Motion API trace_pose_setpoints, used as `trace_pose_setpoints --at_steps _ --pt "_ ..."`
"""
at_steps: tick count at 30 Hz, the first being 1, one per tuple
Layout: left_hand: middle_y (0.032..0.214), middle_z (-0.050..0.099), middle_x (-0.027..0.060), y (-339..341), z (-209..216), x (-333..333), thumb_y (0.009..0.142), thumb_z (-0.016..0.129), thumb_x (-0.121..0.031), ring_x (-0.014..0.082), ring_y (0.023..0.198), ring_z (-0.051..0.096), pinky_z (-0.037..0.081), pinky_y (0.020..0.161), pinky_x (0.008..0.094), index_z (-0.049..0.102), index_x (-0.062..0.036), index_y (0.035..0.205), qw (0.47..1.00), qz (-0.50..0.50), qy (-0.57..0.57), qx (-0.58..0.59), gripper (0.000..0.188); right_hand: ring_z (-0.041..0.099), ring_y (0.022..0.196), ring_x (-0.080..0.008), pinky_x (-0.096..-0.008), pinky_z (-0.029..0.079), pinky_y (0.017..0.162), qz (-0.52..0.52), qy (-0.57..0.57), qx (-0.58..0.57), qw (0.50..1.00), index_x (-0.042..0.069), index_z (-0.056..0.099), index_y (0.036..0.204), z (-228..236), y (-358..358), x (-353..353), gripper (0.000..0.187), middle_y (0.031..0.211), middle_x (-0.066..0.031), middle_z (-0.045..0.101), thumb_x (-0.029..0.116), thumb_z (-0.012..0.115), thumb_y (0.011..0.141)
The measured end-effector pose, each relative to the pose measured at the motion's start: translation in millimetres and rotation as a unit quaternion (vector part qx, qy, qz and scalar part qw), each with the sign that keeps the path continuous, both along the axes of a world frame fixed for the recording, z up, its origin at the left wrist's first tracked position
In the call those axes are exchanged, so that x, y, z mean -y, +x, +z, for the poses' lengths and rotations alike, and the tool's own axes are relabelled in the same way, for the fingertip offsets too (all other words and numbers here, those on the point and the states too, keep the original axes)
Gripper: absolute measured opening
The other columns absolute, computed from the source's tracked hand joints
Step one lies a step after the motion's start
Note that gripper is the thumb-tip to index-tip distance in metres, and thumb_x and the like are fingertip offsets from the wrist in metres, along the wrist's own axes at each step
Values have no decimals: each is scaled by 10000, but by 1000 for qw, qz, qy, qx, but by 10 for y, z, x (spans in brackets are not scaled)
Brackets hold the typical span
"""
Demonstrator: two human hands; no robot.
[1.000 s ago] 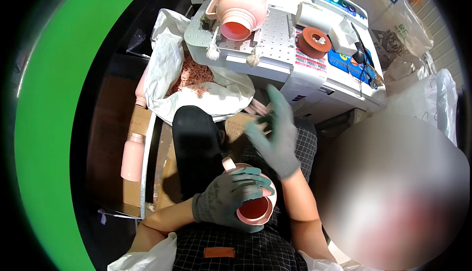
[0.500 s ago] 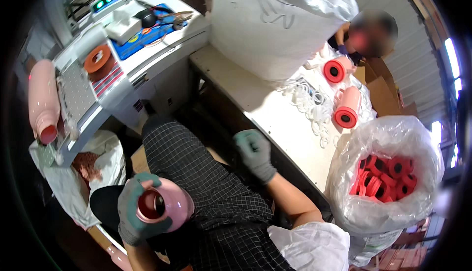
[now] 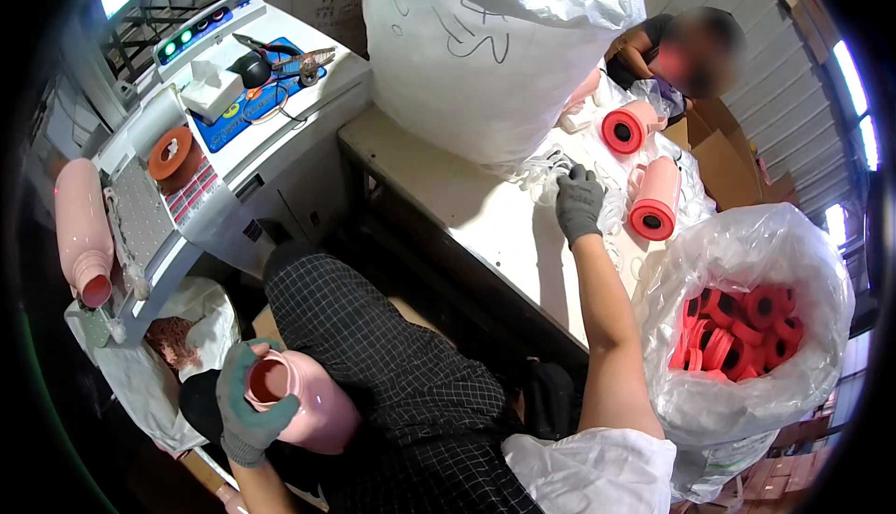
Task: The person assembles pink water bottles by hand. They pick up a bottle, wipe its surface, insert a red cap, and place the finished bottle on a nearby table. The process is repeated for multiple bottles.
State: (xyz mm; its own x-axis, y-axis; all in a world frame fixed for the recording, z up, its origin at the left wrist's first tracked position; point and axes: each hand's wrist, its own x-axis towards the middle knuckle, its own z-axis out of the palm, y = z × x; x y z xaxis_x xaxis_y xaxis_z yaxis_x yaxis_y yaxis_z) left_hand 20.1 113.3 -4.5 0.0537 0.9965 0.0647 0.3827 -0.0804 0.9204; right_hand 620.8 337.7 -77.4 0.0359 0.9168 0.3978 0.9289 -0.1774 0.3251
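Note:
My left hand (image 3: 250, 407), in a grey and green glove, is wrapped round the neck of a pink bottle (image 3: 322, 407) that rests on my lap, its open mouth tilted up toward me. My right hand (image 3: 581, 204), gloved in grey, reaches over the white table (image 3: 467, 201) to a heap of white rings or straps (image 3: 551, 173). Its fingertips touch that heap; whether they grip a piece is hidden behind the glove. Beyond this hand two pink jugs with handles and red ends lie on their sides, a nearer jug (image 3: 659, 187) and a farther jug (image 3: 633, 125).
A big white sack (image 3: 485, 57) stands at the table's back. Right of me, a clear-lined bag (image 3: 747, 253) holds several red lids (image 3: 733, 341). At left, another pink bottle (image 3: 79, 225) lies on a machine (image 3: 261, 150). A co-worker (image 3: 644, 48) sits beyond the table near cardboard boxes (image 3: 719, 141).
My right hand has moved from above my lap, forward and right, to the white heap on the table. A small dark thing seen in the bottle's mouth before no longer shows.

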Motion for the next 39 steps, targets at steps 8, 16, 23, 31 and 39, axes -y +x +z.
trace_pose_setpoints --at_steps 8,16,23,31,39 --pt "1395 582 106 -181 -204 33 714 929 -434 247 1275 584 457 1108 400 538 -4 1470 999 -3 0 -40 954 651 1099 -379 -475 516 971 148 124 -96 976 54 680 1219 -220 208 248 280 1208 -184 691 106 661 945" --pt "1133 589 116 85 5 75 613 1025 -277 236 1023 622 501 991 420 196 63 1605 971 59 165 -166 1337 661 954 -167 -335 549 882 239 92 -529 809 -3 679 1207 130 -1434 260 216 1062 -85 721 145 630 1058" --pt "1121 678 114 161 275 98 701 934 -332 325 933 692 591 801 432 548 -47 1415 943 26 244 -226 861 662 806 -277 -403 540 743 634 -252 -468 562 97 712 929 1063 -3785 1176 196 952 -67 693 181 832 798" --pt "992 663 61 -45 215 311 656 934 -342 303 844 631 519 766 434 675 -115 766 950 38 240 -199 362 661 1101 -278 -478 507 987 716 -220 -340 568 94 725 1061 1195 -3987 1427 436 1146 -77 685 461 801 839" --pt "1090 705 1 -51 361 411 661 887 -408 285 893 608 479 792 446 703 -140 756 940 -38 199 -275 339 584 959 -259 -419 470 791 678 -309 -280 605 127 722 1068 1253 -3911 1558 433 1079 -75 653 500 786 857"
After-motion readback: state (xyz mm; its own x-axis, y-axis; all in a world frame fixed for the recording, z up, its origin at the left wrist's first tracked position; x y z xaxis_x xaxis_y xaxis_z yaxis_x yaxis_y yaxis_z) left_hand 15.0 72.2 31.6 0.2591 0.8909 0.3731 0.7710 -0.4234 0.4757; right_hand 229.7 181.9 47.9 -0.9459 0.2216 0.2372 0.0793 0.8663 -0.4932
